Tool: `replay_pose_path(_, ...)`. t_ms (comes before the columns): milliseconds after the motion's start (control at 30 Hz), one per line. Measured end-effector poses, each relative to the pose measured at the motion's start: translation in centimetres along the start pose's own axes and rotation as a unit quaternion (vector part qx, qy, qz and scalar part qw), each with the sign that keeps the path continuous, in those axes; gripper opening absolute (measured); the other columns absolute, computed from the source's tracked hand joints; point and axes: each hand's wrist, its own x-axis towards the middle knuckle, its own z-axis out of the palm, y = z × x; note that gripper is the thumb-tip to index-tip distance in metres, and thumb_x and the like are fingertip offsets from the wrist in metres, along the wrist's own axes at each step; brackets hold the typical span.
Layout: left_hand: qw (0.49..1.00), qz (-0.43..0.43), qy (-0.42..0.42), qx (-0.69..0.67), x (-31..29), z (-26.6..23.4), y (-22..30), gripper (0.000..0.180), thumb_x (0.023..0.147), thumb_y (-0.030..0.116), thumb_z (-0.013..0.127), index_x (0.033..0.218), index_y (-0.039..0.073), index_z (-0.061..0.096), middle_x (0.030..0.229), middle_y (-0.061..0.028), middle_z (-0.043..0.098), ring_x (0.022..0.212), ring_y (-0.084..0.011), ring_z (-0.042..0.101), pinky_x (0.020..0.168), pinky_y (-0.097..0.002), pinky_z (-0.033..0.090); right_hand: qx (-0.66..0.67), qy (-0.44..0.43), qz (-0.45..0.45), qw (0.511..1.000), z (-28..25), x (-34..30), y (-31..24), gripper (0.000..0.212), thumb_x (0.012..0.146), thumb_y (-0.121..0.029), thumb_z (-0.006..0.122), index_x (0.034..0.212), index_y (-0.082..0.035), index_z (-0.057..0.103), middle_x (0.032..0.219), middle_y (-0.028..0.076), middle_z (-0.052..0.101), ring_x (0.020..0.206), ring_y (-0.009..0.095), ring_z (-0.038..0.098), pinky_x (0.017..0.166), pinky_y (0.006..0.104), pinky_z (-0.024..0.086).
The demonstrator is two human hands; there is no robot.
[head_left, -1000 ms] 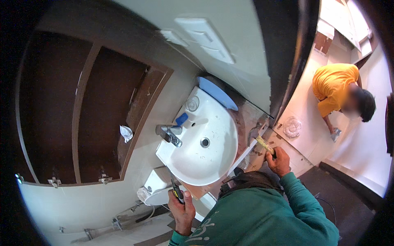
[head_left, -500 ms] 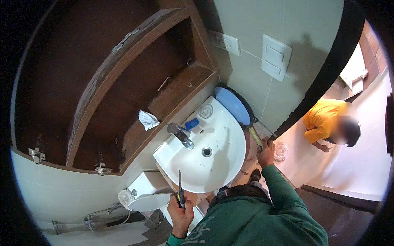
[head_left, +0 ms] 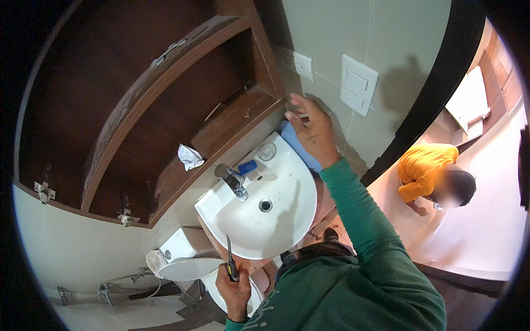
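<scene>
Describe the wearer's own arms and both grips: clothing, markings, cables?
Right sleeve: long, green, no visible markings. Left sleeve: green, only its end shows. Left grip and right grip: ungloved; small dark marks on the back of the right one. No cables visible.

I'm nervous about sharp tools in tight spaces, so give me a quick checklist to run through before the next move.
1. Knife gripped by its handle: ok, in the left hand.
2. Blade covered: not ok, it is bare and points away from that hand.
3. Right hand clear of the blade: ok, it is well apart, by the cabinet corner.
4. Co-worker clear of the blade: ok, crouching well off to the right.
5. Cabinet free of loose paper: not ok, a crumpled white piece lies at its edge.
6. Drain clear inside: cannot tell, too dark.
</scene>
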Motion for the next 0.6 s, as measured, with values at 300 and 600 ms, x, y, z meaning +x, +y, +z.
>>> replay_pose_path(300, 0.999, -0.024, 0.031, -0.015, -4.4, 5.9, 3.7, 0.023, 0.094, 0.010, 0.069, 0.086, -0.001, 0.050, 0.077, -0.0030, 0.048, 0.071, -0.0092, 0.047, 0.063, -0.0249, 0.043, -0.021, -0.006, -0.085, 0.996, -0.7, 2.8, 0.2, 0.026, 0.091, -0.012, 0.073, 0.115, -0.004, 0.067, 0.107, 0.017, 0.071, 0.093, 0.030, 0.071, 0.077, 0.0422, 0.057)
replay_pose_path(600, 0.992, -0.066, 0.025, -0.108, -3.2, 7.7, 7.0, 0.025, 0.099, 0.021, 0.059, 0.104, -0.002, 0.052, 0.086, -0.0050, 0.049, 0.079, -0.0130, 0.049, 0.066, -0.0275, 0.041, -0.018, -0.069, 0.012, 0.997, -2.7, 1.9, -1.9, 0.025, 0.097, -0.014, 0.069, 0.119, -0.003, 0.063, 0.112, 0.016, 0.068, 0.096, 0.028, 0.070, 0.083, 0.0396, 0.057)
